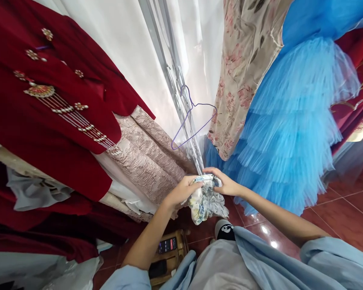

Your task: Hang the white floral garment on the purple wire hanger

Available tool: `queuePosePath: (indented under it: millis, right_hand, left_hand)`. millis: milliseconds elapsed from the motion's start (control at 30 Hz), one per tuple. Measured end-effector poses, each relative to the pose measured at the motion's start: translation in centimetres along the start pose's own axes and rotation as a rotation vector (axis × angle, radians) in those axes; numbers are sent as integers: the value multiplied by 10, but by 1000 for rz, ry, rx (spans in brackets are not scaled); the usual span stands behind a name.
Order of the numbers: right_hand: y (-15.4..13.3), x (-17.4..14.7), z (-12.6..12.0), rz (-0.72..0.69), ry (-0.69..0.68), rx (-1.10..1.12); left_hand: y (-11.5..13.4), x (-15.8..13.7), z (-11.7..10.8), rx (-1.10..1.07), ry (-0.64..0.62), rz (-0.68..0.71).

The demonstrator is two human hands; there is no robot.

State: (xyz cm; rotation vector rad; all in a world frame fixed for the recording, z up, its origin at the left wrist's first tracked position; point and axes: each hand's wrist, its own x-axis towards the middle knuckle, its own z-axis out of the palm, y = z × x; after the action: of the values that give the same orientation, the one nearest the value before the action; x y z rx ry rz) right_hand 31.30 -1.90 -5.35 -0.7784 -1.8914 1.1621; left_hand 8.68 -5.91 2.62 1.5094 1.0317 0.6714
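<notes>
A bunched floral garment [199, 203] in white, yellow and blue hangs between my two hands, low in front of my body. My left hand [184, 188] grips its left side, the thumb lying over the cloth. On the other side my right hand [222, 181] curls round the upper edge, some fingertips hidden behind the fabric. Just above them a purple hanger [194, 117] with nothing on it hooks onto a white metal rack [174, 80].
Left are a dark red dress [87, 80] with beadwork and a pink brocade skirt [154, 161]. A floral dress [232, 80] and a blue tulle gown [287, 121] hang right. Below, a phone [167, 245] lies on a wooden stool [180, 251] above red floor tiles [353, 207].
</notes>
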Motion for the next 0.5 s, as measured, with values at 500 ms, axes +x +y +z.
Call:
queuePosePath:
  millis: [500]
  right_hand:
    - [-30,45,-97,72,-200,-141]
  left_hand:
    - [64,4,-136,586,632,289]
